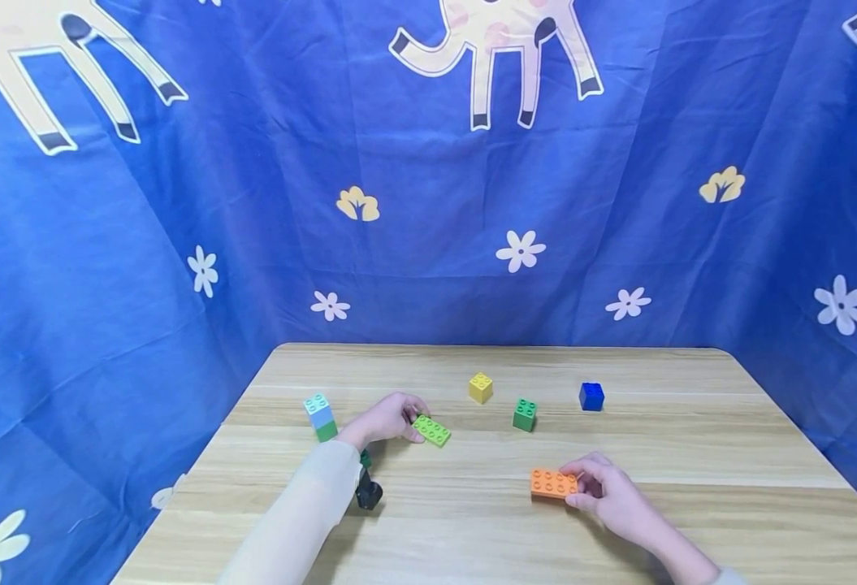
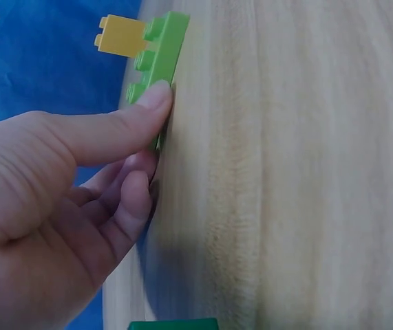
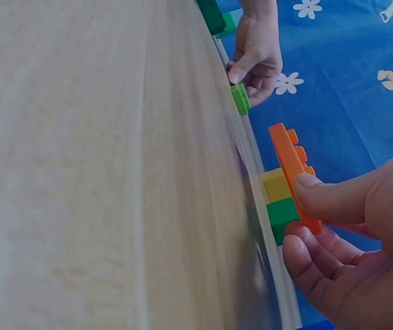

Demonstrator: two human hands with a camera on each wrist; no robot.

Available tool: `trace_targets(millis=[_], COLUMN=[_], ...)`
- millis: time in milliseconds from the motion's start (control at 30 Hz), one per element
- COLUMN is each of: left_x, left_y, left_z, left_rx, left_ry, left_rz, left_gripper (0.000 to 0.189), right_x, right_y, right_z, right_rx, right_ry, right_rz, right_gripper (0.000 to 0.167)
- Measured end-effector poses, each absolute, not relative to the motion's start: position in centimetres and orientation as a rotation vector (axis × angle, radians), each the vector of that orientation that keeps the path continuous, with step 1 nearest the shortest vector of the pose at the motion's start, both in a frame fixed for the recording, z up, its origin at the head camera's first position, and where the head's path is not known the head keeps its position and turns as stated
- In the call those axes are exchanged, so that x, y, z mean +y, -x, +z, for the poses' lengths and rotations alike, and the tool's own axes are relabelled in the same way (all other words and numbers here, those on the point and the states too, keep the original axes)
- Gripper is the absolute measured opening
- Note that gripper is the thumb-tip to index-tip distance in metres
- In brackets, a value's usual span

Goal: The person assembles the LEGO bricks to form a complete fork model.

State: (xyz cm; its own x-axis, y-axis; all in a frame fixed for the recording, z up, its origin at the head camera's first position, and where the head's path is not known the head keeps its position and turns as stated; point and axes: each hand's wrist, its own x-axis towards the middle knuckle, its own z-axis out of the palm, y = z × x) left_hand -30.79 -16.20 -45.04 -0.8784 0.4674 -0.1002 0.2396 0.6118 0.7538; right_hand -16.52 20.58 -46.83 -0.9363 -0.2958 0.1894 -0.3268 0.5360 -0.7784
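Note:
My left hand point(image 1: 393, 417) pinches one end of a flat lime-green toy brick point(image 1: 431, 431), studs up, low over the table. In the left wrist view the thumb lies along the side of that lime-green brick point(image 2: 162, 58). My right hand point(image 1: 603, 494) grips the right end of an orange eight-stud brick point(image 1: 553, 483) between thumb and fingers, nearer the front. The right wrist view shows the orange brick point(image 3: 292, 168) held with its studs facing the backdrop. A yellow brick point(image 1: 481, 387) and a green brick point(image 1: 525, 415) stand between and beyond the hands.
A blue brick point(image 1: 592, 396) stands at the back right. To the left is a stack of light-blue and green bricks point(image 1: 320, 416). A black object point(image 1: 368, 492) and a dark green brick point(image 1: 365, 459) sit beside the left forearm. Blue patterned cloth point(image 1: 428, 203) hangs behind the wooden table point(image 1: 457, 528).

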Motion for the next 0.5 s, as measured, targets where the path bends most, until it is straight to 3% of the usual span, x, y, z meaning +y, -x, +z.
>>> trace_targets(millis=[500], left_x=[-16.2], left_y=[29.82], left_z=[-44.88], left_rx=[2.532], left_ry=[-0.588], left_rz=[1.207], left_gripper=[0.033], right_x=[19.56], right_y=[16.67], right_z=[-46.51], right_rx=[-2.709], right_ry=[-0.579], right_rz=[1.448], right_gripper=[0.03])
